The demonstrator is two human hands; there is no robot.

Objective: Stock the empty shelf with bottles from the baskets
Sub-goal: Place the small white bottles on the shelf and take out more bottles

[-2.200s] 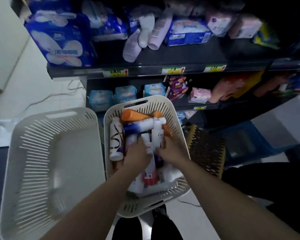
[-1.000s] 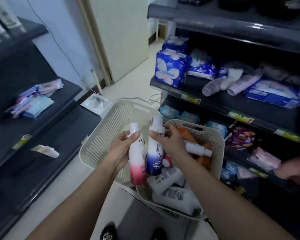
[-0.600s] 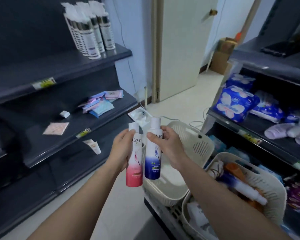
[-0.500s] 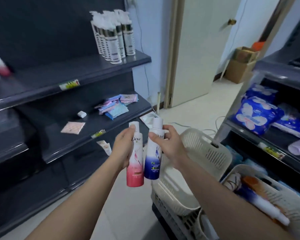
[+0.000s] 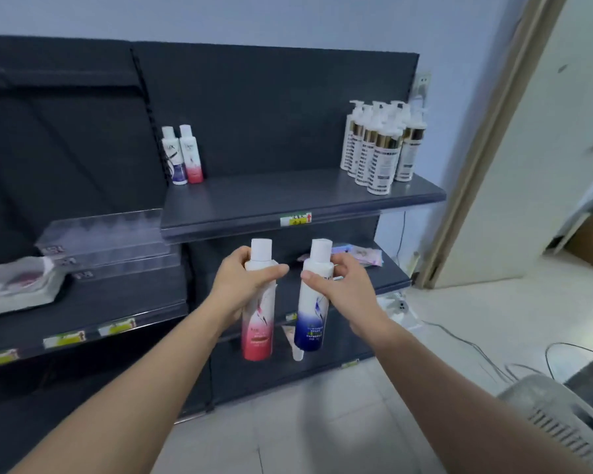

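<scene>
Facing the dark grey metal shelf (image 5: 302, 203), the head view shows two bare hands raised in front of it, each wrapped around one bottle. The left hand (image 5: 242, 287) grips a white plastic bottle that fades to pink at the base (image 5: 258, 323), fingers closed around its shoulder just under the white cap. The right hand (image 5: 343, 289) grips a matching white bottle that fades to dark blue (image 5: 311, 319) in the same way. Both bottles hang upright, near each other but apart, below the shelf's front edge and nearer than it.

On the shelf, at the far left, a blue-based bottle and a pink-based bottle of the same kind (image 5: 183, 155) already stand side by side against the back panel. At the right end stands a cluster of white pump bottles with gold collars (image 5: 380, 148). Between them the board is bare. The rim of a pale slatted plastic basket (image 5: 562, 415) shows at the near right on the floor.

The step in hand looks like carrying to the shelf, with placing not yet done. The next move probably calls for lifting both bottles over the front edge and setting them upright beside the standing pair, labels forward, without knocking those over.
</scene>
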